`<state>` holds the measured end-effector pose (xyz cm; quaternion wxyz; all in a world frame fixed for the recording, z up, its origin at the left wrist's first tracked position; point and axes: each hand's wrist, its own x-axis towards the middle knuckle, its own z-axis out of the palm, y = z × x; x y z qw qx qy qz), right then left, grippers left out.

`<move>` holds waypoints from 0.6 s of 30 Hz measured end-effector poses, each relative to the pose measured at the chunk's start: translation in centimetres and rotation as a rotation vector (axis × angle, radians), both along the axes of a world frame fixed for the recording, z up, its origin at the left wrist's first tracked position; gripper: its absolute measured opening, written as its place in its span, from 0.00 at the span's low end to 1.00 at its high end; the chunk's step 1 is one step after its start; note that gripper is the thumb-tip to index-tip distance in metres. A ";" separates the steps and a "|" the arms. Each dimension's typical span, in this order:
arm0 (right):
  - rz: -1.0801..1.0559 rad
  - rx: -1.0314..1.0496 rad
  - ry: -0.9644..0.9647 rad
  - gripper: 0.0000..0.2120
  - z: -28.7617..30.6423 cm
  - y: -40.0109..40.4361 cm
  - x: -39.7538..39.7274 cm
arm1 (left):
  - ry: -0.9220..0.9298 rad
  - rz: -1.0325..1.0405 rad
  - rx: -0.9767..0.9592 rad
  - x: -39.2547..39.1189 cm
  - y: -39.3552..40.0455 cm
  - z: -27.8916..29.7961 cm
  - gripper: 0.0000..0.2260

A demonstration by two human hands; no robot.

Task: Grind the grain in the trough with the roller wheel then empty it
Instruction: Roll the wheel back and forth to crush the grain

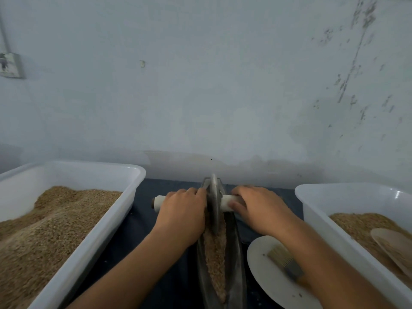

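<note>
Person, head view: left hand [181,211] and right hand [259,209] bare, no gloves, rings or watch; both forearms bare, no sleeve showing.

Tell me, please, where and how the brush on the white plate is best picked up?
Grip the brush by its handle end nearest the person, coming from above. It lies flat on the plate, bristles pointing away; the right forearm covers most of the handle, so its shape is unclear.

I see a dull grey metal roller wheel [214,204] and trough [235,253], glossy white plastic bins [93,239], and rough, granular grain [215,257].
</note>
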<state>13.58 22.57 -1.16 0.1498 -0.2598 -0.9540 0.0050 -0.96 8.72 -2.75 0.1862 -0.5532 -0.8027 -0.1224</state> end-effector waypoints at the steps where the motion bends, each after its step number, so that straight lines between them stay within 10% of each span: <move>1: 0.006 -0.018 -0.031 0.14 0.4 -0.1 0.3 | 0.006 0.002 -0.018 0.2 -0.1 0.3 0.09; 18: 0.112 -0.121 -0.361 0.20 5.0 -4.2 3.2 | -0.040 -0.093 -0.326 3.8 -5.0 5.1 0.10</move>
